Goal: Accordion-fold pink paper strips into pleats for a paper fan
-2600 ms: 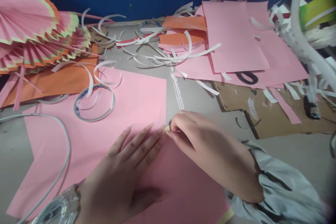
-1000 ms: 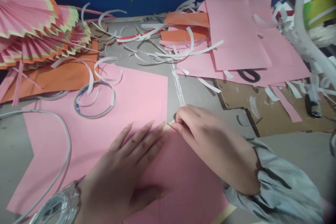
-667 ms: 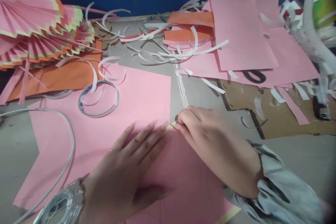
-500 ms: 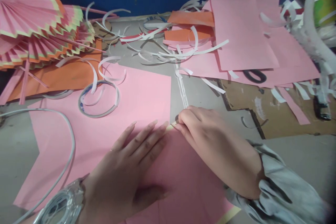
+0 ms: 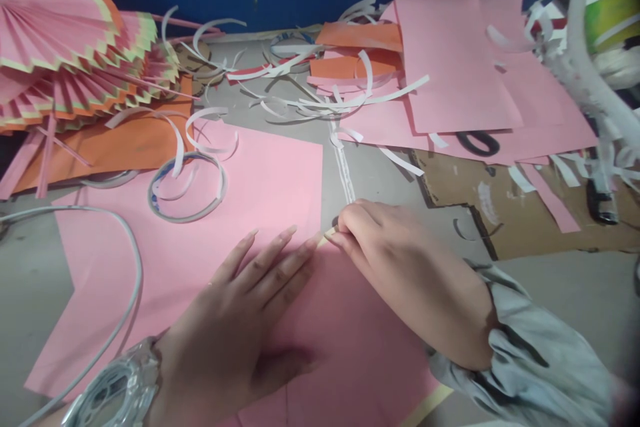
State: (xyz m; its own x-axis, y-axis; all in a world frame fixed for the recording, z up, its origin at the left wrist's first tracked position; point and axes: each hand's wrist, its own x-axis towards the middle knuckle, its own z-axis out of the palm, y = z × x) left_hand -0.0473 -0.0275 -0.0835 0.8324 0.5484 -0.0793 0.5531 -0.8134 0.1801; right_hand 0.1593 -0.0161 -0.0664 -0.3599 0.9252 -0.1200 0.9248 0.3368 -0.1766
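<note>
While the near pink sheet (image 5: 365, 320) lies low on the grey surface (image 5: 590, 287), I see the right hand (image 5: 385, 240) pinching a pale yellow strip (image 5: 329, 234) at its upper edge, and the left hand (image 5: 240, 313) resting open on the pink paper, fingers apart. Beyond those fingers I make out a thin ring (image 5: 185, 219) on a larger pink sheet (image 5: 275, 180), then white strips (image 5: 400, 93), pleated paper fans (image 5: 55, 27) far left, and stacked pink sheets (image 5: 450, 67) partly covering brown cardboard (image 5: 510, 227) at right.

Paper-craft workspace: a grey worktop (image 5: 575, 287) strewn with pink sheets (image 5: 365, 327), pleated paper fans (image 5: 55, 20), curled white strips (image 5: 367, 70) and cardboard (image 5: 515, 227).
</note>
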